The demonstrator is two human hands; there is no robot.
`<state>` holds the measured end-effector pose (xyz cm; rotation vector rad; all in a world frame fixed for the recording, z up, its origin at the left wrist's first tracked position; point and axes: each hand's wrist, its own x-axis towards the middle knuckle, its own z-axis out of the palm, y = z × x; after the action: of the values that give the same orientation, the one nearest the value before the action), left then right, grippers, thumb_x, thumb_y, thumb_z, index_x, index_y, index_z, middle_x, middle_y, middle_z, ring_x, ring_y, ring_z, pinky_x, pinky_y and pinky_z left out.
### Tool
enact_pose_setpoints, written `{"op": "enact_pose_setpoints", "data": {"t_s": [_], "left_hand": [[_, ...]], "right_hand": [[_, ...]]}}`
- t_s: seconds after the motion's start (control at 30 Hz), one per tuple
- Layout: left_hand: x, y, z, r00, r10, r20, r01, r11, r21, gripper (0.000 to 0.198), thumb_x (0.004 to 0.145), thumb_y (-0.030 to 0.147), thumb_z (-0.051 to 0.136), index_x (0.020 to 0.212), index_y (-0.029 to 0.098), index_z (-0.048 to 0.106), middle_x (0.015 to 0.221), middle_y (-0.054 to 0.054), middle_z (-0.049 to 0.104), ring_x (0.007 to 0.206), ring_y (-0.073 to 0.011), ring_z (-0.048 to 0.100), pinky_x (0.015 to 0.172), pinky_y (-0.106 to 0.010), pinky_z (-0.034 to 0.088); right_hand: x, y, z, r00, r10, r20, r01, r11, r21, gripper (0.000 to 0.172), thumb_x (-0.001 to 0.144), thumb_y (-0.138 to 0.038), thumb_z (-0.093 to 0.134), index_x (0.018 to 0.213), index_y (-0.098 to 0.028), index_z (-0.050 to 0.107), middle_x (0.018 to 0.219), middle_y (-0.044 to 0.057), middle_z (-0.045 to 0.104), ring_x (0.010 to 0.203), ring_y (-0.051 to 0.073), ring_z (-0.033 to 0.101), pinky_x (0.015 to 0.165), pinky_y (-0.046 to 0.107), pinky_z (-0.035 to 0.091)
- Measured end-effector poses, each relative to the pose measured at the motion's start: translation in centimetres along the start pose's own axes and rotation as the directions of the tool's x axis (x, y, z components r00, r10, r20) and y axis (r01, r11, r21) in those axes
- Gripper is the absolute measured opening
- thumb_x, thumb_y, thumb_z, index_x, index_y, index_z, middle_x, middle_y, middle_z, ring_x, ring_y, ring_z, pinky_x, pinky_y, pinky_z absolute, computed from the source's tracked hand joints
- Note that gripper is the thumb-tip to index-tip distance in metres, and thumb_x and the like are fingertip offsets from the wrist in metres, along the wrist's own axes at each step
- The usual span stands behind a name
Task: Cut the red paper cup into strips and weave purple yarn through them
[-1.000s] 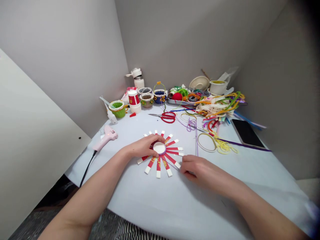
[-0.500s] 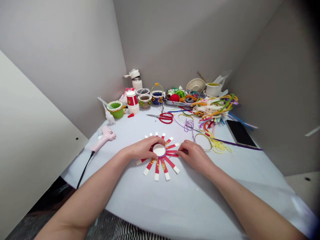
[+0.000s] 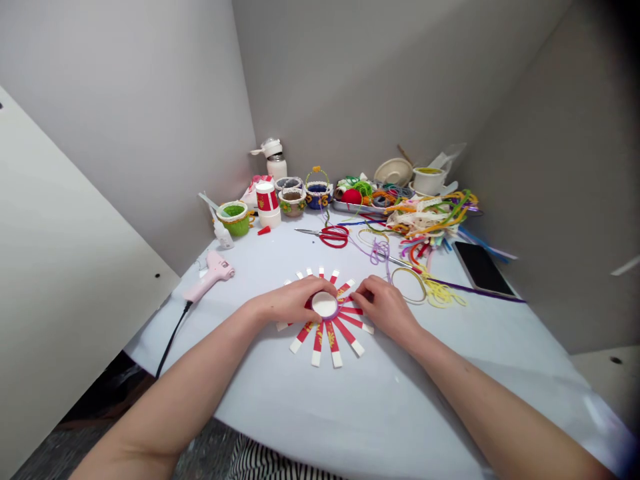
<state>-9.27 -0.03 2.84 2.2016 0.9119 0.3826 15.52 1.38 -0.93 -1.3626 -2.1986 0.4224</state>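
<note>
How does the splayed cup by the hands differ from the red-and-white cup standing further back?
The splayed cup is cut into strips fanning out around its white base, while the standing cup shows an unbroken side. A purple strand curves around the splayed cup's base; none shows on the standing cup. The left hand holds the splayed cup, while the standing cup is untouched. Both show white, and red with gold patterning.

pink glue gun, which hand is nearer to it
Left: the left hand is right of the pink glue gun, at the white disc; the right hand is farther right.
</note>
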Motion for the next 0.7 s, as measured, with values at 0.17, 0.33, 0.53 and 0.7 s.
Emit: {"op": "enact_pose_setpoints", "data": {"t_s": [0.17, 0.33, 0.53, 0.7], "left_hand": [[-0.1, 0.2, 0.7, 0.996, 0.068, -0.06, -0.065, 0.997, 0.052, 0.056, 0.072, 0.009, 0.063, 0.126, 0.022, 0.052, 0.132, -0.009, 0.056, 0.124, -0.0268, 0.053, 0.107, -0.043, 0.043], [0.0, 0.8, 1.8, 0.987, 0.039, -0.159, -0.025, 0.996, 0.088, 0.065, 0.067, 0.015, 0.066, 0.128, 0.019, 0.047, 0.134, -0.013, 0.049, 0.128, -0.0293, 0.048, 0.111, -0.045, 0.041], [0.2, 1.4, 2.5, 0.943, -0.056, -0.329, 0.116, 0.979, 0.167, 0.06, 0.07, 0.027, 0.07, 0.125, 0.021, 0.048, 0.125, -0.011, 0.052, 0.119, -0.0315, 0.05, 0.106, -0.05, 0.042], [0.0, 2.1, 2.4, 0.908, -0.156, -0.389, 0.235, 0.958, 0.165, 0.048, 0.072, 0.032, 0.072, 0.114, 0.02, 0.053, 0.112, -0.01, 0.056, 0.11, -0.0309, 0.05, 0.097, -0.048, 0.046]], "right_hand": [[-0.1, 0.2, 0.0, 1.0, 0.022, 0.019, -0.022, 1.0, 0.021, 0.017, 0.088, -0.025, 0.059, 0.071, -0.02, 0.059, 0.079, 0.002, 0.061, 0.076, 0.017, 0.057, 0.069, 0.028, 0.04], [-0.2, -0.1, -0.1, 1.0, 0.017, 0.022, -0.018, 1.0, 0.009, 0.016, 0.088, -0.023, 0.059, 0.072, -0.02, 0.06, 0.08, 0.002, 0.062, 0.076, 0.017, 0.057, 0.07, 0.028, 0.04], [-0.1, -0.1, -0.2, 0.999, 0.026, 0.028, -0.026, 1.0, 0.012, 0.016, 0.088, -0.021, 0.06, 0.072, -0.02, 0.059, 0.079, 0.002, 0.061, 0.075, 0.017, 0.056, 0.069, 0.028, 0.039], [-0.1, -0.1, -0.2, 0.999, 0.021, 0.03, -0.021, 1.0, 0.015, 0.015, 0.087, -0.02, 0.059, 0.073, -0.02, 0.06, 0.08, 0.002, 0.062, 0.075, 0.017, 0.056, 0.069, 0.028, 0.039]]}}
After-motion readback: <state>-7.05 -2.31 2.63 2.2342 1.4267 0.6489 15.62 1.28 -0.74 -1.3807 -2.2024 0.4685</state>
